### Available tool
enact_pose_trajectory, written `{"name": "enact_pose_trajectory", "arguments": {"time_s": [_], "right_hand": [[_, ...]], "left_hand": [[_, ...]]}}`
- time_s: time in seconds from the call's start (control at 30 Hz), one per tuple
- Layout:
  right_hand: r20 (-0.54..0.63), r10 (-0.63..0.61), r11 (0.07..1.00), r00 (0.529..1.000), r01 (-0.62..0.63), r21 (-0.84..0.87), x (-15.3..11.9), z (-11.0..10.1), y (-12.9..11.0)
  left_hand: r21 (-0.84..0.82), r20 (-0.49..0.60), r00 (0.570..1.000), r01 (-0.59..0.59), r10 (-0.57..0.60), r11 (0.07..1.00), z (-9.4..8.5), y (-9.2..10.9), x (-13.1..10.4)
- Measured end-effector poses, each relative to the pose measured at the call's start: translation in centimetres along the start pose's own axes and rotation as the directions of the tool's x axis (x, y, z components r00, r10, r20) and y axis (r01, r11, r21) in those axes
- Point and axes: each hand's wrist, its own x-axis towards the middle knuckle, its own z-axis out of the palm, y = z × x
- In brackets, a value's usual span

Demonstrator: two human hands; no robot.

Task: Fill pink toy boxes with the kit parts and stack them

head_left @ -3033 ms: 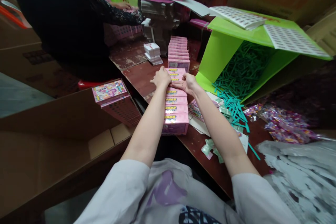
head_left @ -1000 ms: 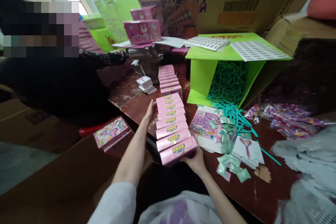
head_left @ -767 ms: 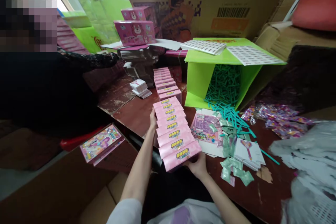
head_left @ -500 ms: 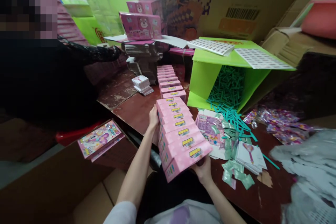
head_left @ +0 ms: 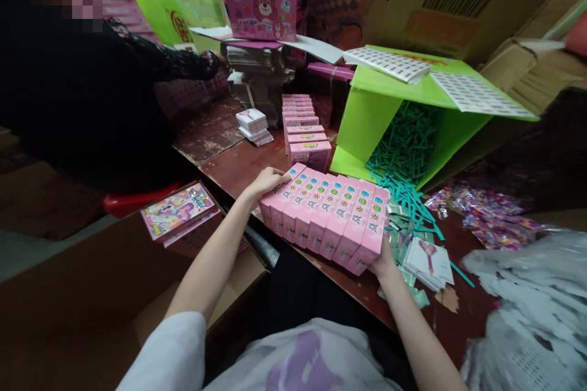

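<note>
A row of pink boxes (head_left: 328,217) is clamped end to end and raised just above the near edge of the table (head_left: 238,165). The left hand (head_left: 266,181) presses the far-left end, fingers flat; the right hand (head_left: 381,259) cups the near-right end. This looks like carrying a batch, which calls for steady inward pressure. A green carton (head_left: 394,107) lies beyond.

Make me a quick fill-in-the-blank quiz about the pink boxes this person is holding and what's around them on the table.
1. The left hand and right hand press from both ends on a row of small ____ cardboard boxes.
2. The teal plastic sticks spill out of a tipped bright ____ carton.
3. On top of that carton lie white sheets of printed ____.
4. The dark brown wooden table holds a second row of boxes lying ____ the held row.

Missing words: pink; green; labels; beyond
</note>
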Motion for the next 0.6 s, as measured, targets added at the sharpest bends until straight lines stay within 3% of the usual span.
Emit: {"name": "enact_pose_trajectory", "arguments": {"time_s": [0.17,0.3,0.37,0.47,0.6], "right_hand": [[-0.014,-0.060,0.970,0.998,0.055,-0.235,-1.4,0.4,-0.4],[-0.058,-0.062,0.984,0.996,0.051,-0.172,-4.9,2.3,-1.1],[-0.061,-0.056,0.993,0.997,0.049,-0.111,-6.6,4.7,-1.7],[-0.021,-0.046,0.997,0.999,0.045,-0.065,-7.3,10.1,-3.0],[0.115,0.047,0.995,0.992,-0.037,-0.092,-4.1,17.9,-4.8]], "left_hand": [[-0.057,0.007,1.000,-0.010,0.010,0.998,0.3,-0.3,-0.9],[-0.173,-0.018,0.998,-0.057,0.055,0.983,-0.8,-2.5,-4.9],[-0.326,-0.053,0.998,-0.060,0.045,0.943,-1.9,-4.3,-7.4],[-0.481,-0.137,0.989,-0.025,-0.047,0.876,-4.8,-7.5,-9.9],[-0.523,-0.252,0.959,-0.024,-0.128,0.852,-9.6,-10.6,-9.7]]}}
